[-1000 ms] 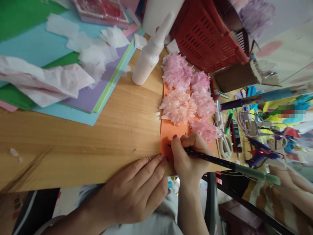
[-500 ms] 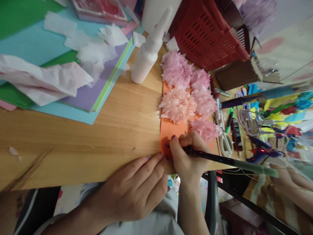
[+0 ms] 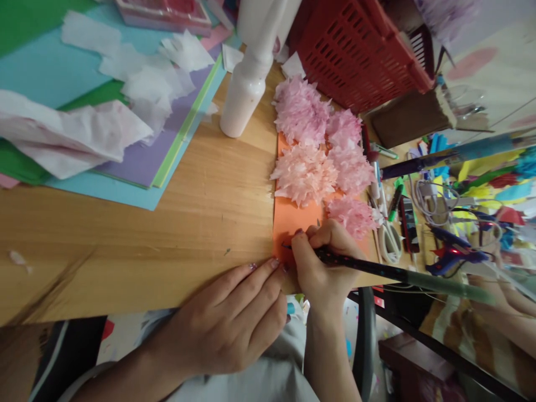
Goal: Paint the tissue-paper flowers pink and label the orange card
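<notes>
Look, the right hand (image 3: 321, 283) is gripping a pen (image 3: 379, 270) over orange paper (image 3: 293, 219), fluffy flowers (image 3: 352, 216) sitting just beyond that hand; the left hand (image 3: 238, 324) is lying open alongside.

The wooden table (image 3: 201, 223) bears 1 orange sheet (image 3: 293, 215), a white bottle (image 3: 243, 97) and coloured papers (image 3: 153, 159).

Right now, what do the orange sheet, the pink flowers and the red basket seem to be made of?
Orange sheet: matte paper or card, flat and without shine. Pink flowers: probably matte tissue paper, by their thin, ragged petals. Red basket: likely plastic, fairly dull, given its rigid, evenly slotted wall.
</notes>
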`<action>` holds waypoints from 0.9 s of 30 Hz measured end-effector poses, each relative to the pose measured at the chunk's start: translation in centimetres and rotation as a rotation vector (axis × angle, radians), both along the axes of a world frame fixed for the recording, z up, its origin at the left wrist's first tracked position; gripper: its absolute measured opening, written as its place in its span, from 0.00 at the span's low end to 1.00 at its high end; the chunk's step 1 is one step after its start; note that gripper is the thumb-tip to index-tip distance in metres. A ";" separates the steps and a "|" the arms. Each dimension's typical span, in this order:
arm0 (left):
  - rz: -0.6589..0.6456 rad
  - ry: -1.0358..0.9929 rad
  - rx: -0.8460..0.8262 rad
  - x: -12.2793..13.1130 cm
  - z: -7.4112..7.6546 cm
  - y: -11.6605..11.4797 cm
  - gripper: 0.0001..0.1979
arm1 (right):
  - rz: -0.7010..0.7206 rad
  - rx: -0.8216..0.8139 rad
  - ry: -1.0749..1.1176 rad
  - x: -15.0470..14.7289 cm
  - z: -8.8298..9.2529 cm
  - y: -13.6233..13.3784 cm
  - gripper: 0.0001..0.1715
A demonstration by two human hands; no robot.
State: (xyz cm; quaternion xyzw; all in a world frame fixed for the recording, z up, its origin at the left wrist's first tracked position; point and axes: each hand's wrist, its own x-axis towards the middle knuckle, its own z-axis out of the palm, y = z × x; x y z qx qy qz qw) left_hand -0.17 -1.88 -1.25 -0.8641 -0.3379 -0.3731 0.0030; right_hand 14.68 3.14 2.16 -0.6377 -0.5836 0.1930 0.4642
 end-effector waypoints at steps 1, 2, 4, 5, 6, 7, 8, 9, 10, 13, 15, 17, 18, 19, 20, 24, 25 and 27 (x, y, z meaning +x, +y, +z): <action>-0.002 0.000 0.000 0.0 0.0 0.0 0.12 | -0.003 0.009 0.023 0.1 0.0 0.0 0.23; -0.006 0.000 0.001 0.0 -0.1 -0.1 0.12 | -0.007 0.016 0.040 0.1 0.0 0.1 0.23; -0.010 0.006 -0.002 0.0 -0.1 -0.1 0.12 | -0.013 0.024 0.053 0.3 0.0 0.1 0.23; -0.012 0.006 -0.001 -0.1 -0.2 -0.2 0.12 | -0.015 0.016 0.047 0.4 0.0 0.1 0.23; -0.011 0.005 0.002 -0.1 -0.2 -0.2 0.12 | -0.015 0.004 0.032 0.4 0.0 0.1 0.23; -0.009 -0.003 0.006 -0.1 -0.2 -0.2 0.12 | -0.014 -0.006 0.016 0.5 0.0 0.1 0.23; -0.007 -0.014 0.005 -0.1 -0.2 -0.1 0.12 | -0.013 -0.012 0.003 0.5 0.0 0.0 0.23; -0.007 -0.026 0.003 -0.2 -0.1 -0.1 0.12 | -0.011 -0.014 -0.007 0.5 0.0 0.0 0.23; -0.005 -0.036 0.002 -0.2 -0.1 -0.1 0.12 | -0.007 -0.011 -0.014 0.5 0.0 0.0 0.23; -0.004 -0.048 -0.005 -0.2 -0.1 -0.1 0.12 | 0.016 0.005 -0.025 0.5 -0.1 0.0 0.23; -0.005 -0.051 -0.008 -0.2 -0.1 -0.1 0.12 | 0.029 0.010 -0.031 0.5 -0.1 0.0 0.23; -0.007 -0.052 -0.014 -0.2 -0.1 -0.1 0.12 | 0.034 0.007 -0.026 0.5 -0.2 0.0 0.23; -0.005 -0.054 -0.012 -0.2 -0.2 -0.1 0.12 | 0.036 0.005 -0.021 0.5 -0.2 0.0 0.23; -0.006 -0.054 -0.011 -0.2 -0.2 -0.1 0.12 | 0.038 0.003 -0.017 0.5 -0.2 -0.1 0.23; -0.005 -0.056 -0.010 -0.2 -0.2 -0.1 0.12 | 0.042 0.000 -0.012 0.5 -0.2 -0.1 0.23; 0.005 -0.063 0.006 -0.2 -0.1 -0.1 0.13 | 0.048 -0.038 -0.007 0.5 0.0 -0.2 0.23; 0.006 -0.059 0.005 -0.1 -0.1 -0.1 0.13 | 0.049 -0.046 -0.010 0.5 0.0 -0.2 0.23; 0.007 -0.051 -0.006 -0.2 0.0 -0.1 0.13 | 0.044 -0.045 -0.016 0.4 0.1 -0.2 0.23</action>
